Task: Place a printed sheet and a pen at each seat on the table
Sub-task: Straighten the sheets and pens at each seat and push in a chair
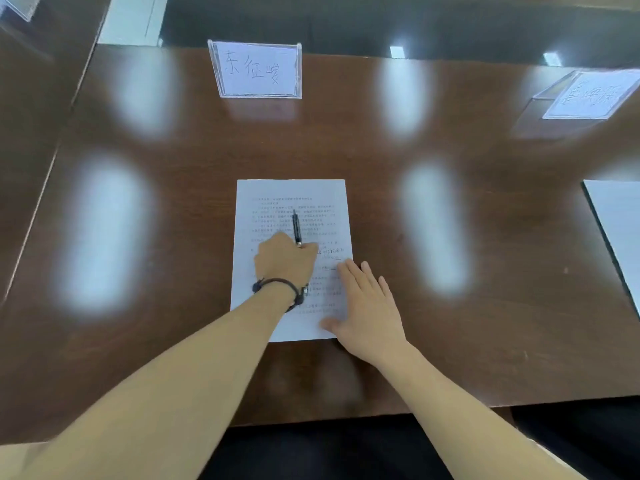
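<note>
White printed sheet (291,202) lay under both hands; left hand (284,259) pinched a black pen (296,227); right hand (367,303) pressed flat, fingers spread.

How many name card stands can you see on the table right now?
3: one name card stand straight ahead beyond the printed sheet, one far right, one cropped top left.

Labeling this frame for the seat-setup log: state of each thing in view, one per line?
sheet: flat on the table, printed side up, under both hands
pen: over the sheet, gripped at its near end
left hand: curled round the pen
right hand: fingers straight, pressing the sheet's right edge
name card: upright
second name card: at far right, blurred
second sheet: flat, partly out of frame
</note>
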